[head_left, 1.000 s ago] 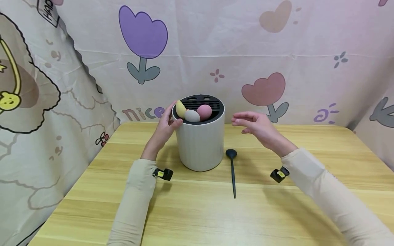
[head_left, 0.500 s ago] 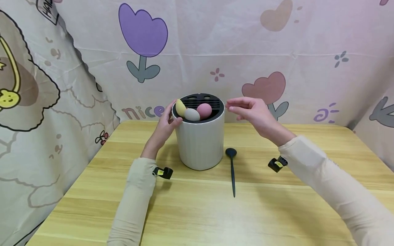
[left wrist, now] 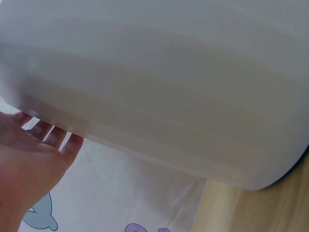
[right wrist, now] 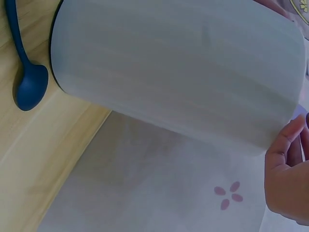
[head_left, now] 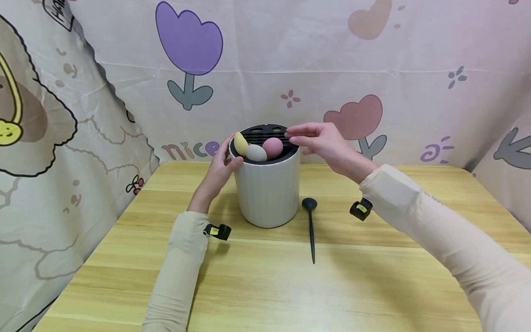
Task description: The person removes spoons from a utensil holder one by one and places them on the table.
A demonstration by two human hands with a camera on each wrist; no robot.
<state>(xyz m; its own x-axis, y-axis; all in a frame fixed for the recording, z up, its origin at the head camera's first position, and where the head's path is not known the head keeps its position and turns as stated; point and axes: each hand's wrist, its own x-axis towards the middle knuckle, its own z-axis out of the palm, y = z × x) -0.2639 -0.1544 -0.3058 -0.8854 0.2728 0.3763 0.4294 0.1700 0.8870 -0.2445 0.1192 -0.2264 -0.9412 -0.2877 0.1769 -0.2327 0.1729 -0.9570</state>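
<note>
A white cylindrical utensil holder with a black slotted top stands upright on the table. In its front opening sit three egg-shaped things: one yellow, one pale grey and one pink. My left hand grips the holder's upper left side, its thumb at the front rim; in the left wrist view several fingers lie against the wall. My right hand hovers at the right rim, fingers gently bent over the top, holding nothing visible. Whether its fingertips touch the top I cannot tell.
A dark spoon lies on the wooden table, right of the holder, its bowl toward the back. A printed cloth hangs behind the table and along its left side.
My right hand has moved left and slightly up, from beside the holder to over its right rim. The left hand keeps its hold, and the holder and spoon stay in place.
</note>
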